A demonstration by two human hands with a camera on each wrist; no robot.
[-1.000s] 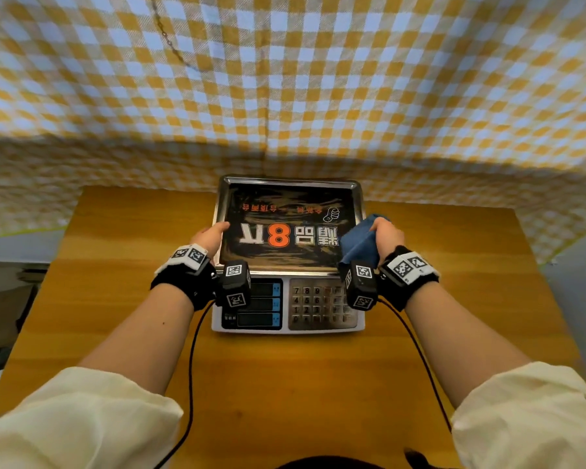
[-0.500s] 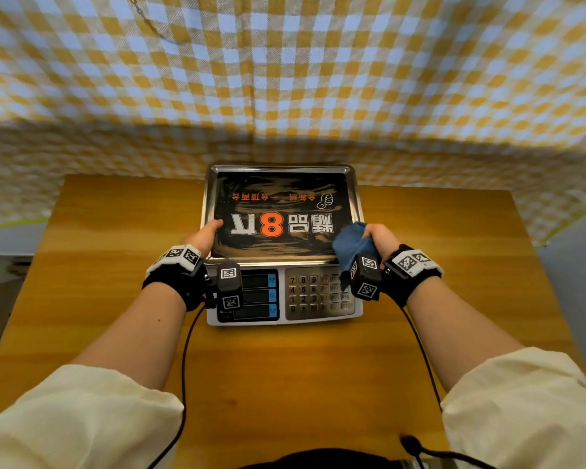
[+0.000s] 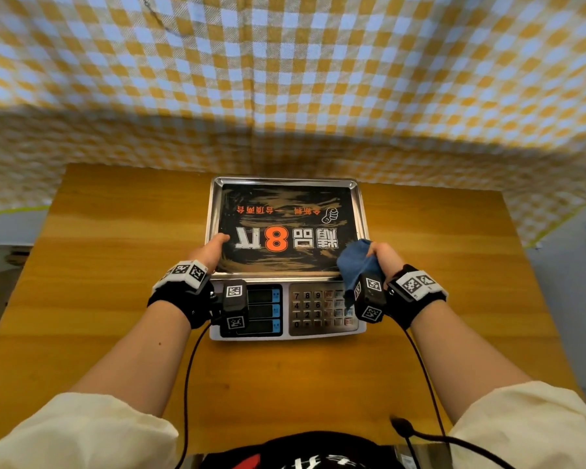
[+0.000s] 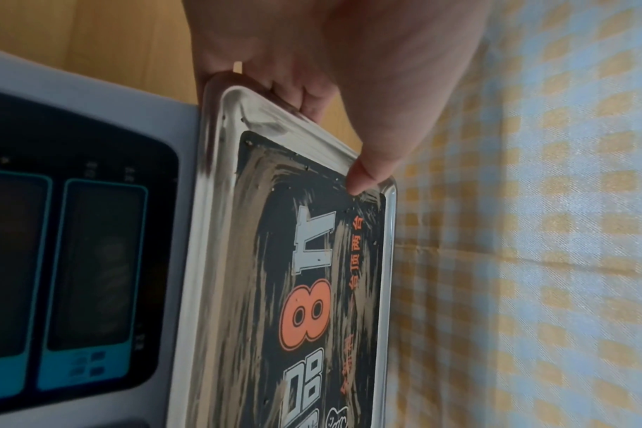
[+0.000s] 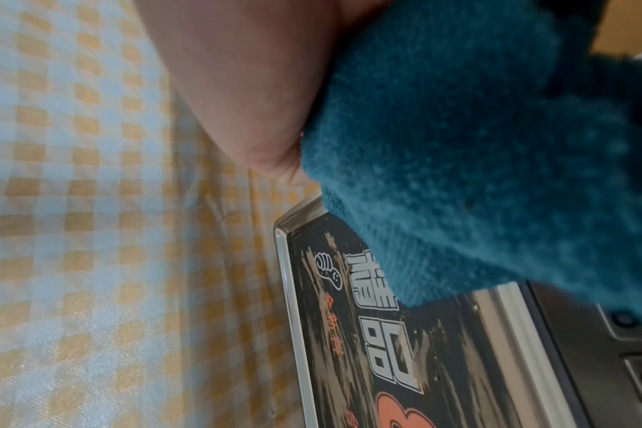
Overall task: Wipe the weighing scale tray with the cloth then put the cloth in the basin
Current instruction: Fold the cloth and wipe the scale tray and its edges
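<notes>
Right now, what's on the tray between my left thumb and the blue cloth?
Head view: only the tray's printed, smeared label lies between the left hand and the cloth in the right hand.

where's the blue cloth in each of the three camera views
Head: blue cloth right of centre, bunched in the right hand at the tray's near right corner.
Left wrist: not in view.
Right wrist: cloth fills the upper right, over the tray.
Shared landmark: the orange 8 on the tray.
</notes>
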